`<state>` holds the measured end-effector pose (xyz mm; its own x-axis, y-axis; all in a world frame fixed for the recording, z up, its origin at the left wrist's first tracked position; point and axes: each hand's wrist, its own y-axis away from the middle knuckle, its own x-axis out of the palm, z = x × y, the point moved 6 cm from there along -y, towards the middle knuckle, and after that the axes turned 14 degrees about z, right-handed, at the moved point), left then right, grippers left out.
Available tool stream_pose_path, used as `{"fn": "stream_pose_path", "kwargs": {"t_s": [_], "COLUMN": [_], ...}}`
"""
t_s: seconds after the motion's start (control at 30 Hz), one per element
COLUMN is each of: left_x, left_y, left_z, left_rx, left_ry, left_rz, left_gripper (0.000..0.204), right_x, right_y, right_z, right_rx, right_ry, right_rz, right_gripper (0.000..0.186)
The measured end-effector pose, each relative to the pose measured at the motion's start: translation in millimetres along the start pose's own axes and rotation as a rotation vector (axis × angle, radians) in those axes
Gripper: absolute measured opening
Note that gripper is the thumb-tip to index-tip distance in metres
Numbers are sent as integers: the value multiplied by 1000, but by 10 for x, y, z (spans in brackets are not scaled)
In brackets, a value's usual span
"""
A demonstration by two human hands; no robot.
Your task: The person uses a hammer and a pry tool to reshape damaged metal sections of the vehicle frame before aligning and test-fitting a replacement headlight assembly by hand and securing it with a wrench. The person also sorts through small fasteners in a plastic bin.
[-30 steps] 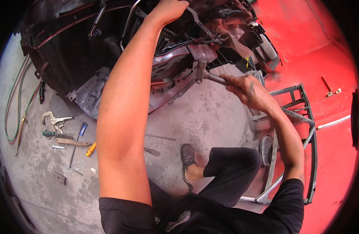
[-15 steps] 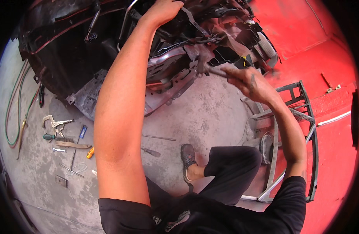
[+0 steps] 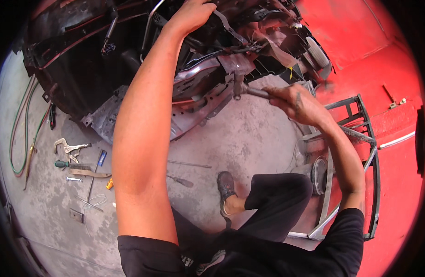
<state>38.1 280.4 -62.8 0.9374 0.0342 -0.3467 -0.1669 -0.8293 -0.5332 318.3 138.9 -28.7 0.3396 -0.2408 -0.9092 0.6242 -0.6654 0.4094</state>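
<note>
My left hand reaches into the damaged dark front structure of a car, fingers curled beside a bent metal strap; what exactly they grip is hidden. My right hand is wrapped round the handle of a hammer, whose head is at a bent metal bracket above a grey, holed rail. Whether the head touches the metal I cannot tell.
Locking pliers, a wire brush, an orange-handled tool and hoses lie on the concrete floor at left. A metal frame stands beside red panels at right. My foot is below.
The hammer and right hand rose slightly, blurred, half a second ago and are now a little lower again. My left arm shifted slightly left in the picture since one second ago.
</note>
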Motion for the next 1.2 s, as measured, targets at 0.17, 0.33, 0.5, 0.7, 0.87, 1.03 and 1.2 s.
{"fn": "stream_pose_path", "kwargs": {"t_s": [0.17,0.33,0.5,0.7,0.87,1.03,1.2], "left_x": [-1,-7,-6,-40,-3,-12,1], "left_y": [-27,22,3,56,21,4,4], "left_z": [61,18,0,9,-29,28,51], "left_rx": [-43,-61,-61,-90,-24,-41,-91], "left_ry": [-71,-30,-16,-63,-66,-20,-21], "left_rz": [-66,-28,-22,-12,-44,-37,-28], "left_gripper": [45,46,46,46,47,48,49], "right_x": [112,-241,-279,50,-282,-19,-10], "right_y": [30,-9,28,-52,9,-13,14], "right_z": [-35,42,145,71,169,152,49], "right_rx": [-34,0,-2,9,17,-14,-11], "right_ry": [-11,37,28,26,-29,10,30], "right_rz": [37,-5,-109,192,-185,-64,20], "right_gripper": [35,31,30,34,32,32,32]}}
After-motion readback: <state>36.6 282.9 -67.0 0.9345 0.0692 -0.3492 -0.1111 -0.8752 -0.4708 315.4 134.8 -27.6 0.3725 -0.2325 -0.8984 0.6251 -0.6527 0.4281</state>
